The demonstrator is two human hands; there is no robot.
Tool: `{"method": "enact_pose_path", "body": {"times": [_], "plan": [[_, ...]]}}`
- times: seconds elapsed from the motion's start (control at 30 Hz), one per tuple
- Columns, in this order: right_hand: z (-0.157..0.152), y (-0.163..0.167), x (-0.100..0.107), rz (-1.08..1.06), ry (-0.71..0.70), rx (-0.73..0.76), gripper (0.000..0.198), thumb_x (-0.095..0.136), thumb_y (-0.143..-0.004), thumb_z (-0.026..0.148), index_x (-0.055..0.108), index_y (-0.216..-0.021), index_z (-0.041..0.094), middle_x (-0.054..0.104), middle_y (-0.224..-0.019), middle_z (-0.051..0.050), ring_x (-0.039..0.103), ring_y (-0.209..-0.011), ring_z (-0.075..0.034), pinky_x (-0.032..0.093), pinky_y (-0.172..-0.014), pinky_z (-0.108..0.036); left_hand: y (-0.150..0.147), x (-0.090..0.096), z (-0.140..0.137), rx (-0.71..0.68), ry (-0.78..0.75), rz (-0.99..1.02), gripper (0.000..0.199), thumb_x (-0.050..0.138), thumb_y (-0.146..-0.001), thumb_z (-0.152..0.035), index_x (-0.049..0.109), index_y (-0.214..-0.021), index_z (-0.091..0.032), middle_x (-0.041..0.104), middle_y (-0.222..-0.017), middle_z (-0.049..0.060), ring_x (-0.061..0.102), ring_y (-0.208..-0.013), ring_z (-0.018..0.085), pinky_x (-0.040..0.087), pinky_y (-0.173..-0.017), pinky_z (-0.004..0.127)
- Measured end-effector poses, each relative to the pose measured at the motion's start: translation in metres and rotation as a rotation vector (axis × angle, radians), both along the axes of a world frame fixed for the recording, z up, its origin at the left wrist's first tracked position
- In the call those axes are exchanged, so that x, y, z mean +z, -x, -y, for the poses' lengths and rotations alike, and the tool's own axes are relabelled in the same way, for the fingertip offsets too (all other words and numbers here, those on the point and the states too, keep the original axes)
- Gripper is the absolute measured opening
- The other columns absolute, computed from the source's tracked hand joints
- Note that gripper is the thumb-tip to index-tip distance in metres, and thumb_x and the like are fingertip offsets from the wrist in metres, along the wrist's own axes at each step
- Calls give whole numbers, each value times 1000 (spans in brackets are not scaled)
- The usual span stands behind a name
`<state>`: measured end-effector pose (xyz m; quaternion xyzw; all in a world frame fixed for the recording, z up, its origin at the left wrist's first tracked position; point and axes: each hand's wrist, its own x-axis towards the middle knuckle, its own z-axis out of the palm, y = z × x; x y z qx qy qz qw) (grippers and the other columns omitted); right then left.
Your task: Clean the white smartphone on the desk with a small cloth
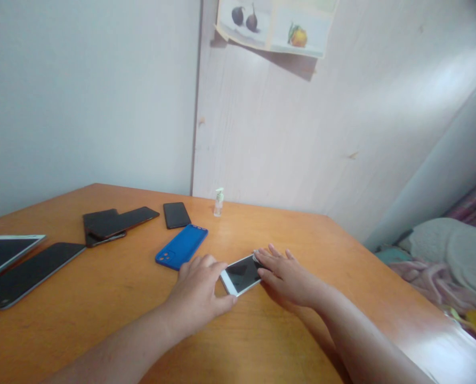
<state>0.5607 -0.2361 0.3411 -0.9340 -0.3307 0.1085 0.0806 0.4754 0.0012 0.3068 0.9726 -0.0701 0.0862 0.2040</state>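
Note:
A white smartphone with a dark screen lies face up on the wooden table. My left hand grips its near left end, thumb on the lower edge and fingers on the upper side. Across the phone's far right end rests my right hand, fingers stretched and spread over the glass. A small whitish bit shows at the right fingertips; whether it is cloth or the phone's white end I cannot tell. Just beyond my left hand lies a blue phone case, its camera cutout toward the left.
A small clear pump bottle stands near the table's back edge. Left of it lie a black phone and two overlapping dark phones. A large dark device and a white tablet lie at far left. Bedding is beyond the right edge.

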Motion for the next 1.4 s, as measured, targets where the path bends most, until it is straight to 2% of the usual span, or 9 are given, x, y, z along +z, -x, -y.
{"method": "enact_pose_path", "body": {"times": [0.1,0.27,0.47,0.6,0.67,0.8,0.97,1.17,1.4], "plan": [[2,-1,2,-10,19,10,59,34,-100,46,32,-154,24,28,-161,-6,15,-150,-33,10,-116,-65,0,-3,-1,1,-13,13,47,68,-74,-53,66,-115,-29,61,-104,5,55,-106,29,39,-86,37],[13,5,14,-27,84,39,50,37,-99,47,46,-146,32,45,-152,-5,24,-147,-33,11,-116,-65,0,-3,-1,-10,-10,14,47,67,-75,-54,66,-115,-29,61,-104,6,54,-107,29,39,-87,37],[-13,34,6,137,81,-11,68,36,-99,53,39,-150,9,35,-155,-21,22,-148,-36,10,-118,-61,2,2,1,15,-11,-30,46,68,-74,-52,65,-113,-28,61,-108,7,54,-111,30,39,-90,38],[-19,44,12,39,8,172,59,33,-101,50,42,-149,17,39,-155,-15,31,-145,-29,16,-120,-50,2,2,1,16,-10,-22,43,68,-75,-50,65,-113,-29,61,-108,6,54,-110,29,39,-89,37],[-16,40,13,32,23,127,59,31,-101,51,44,-147,16,40,-154,-16,34,-143,-30,13,-120,-54,3,2,1,5,-7,-10,44,68,-75,-51,65,-114,-29,61,-108,6,54,-110,29,40,-88,38],[-16,39,10,75,59,7,67,34,-99,55,40,-149,11,33,-157,-19,26,-146,-36,7,-118,-62,3,3,1,2,-12,-7,44,67,-76,-52,65,-114,-29,61,-106,6,54,-109,29,40,-88,38],[-23,52,9,10,-21,213,65,34,-100,55,32,-154,20,29,-160,-12,20,-149,-28,6,-121,-54,3,0,0,-1,-5,14,43,69,-75,-53,66,-110,-29,61,-104,5,55,-107,29,40,-87,38],[-18,36,6,63,57,-12,70,31,-99,59,36,-152,13,30,-158,-18,14,-149,-36,2,-116,-66,2,-3,0,-8,-3,43,45,69,-76,-55,66,-112,-28,61,-102,6,55,-106,29,40,-88,39],[-29,55,6,-4,-56,251,63,34,-99,58,32,-154,26,31,-160,-8,17,-150,-29,5,-120,-58,4,1,1,-4,17,8,43,69,-75,-56,66,-107,-27,61,-104,6,54,-108,30,41,-88,38]]}}
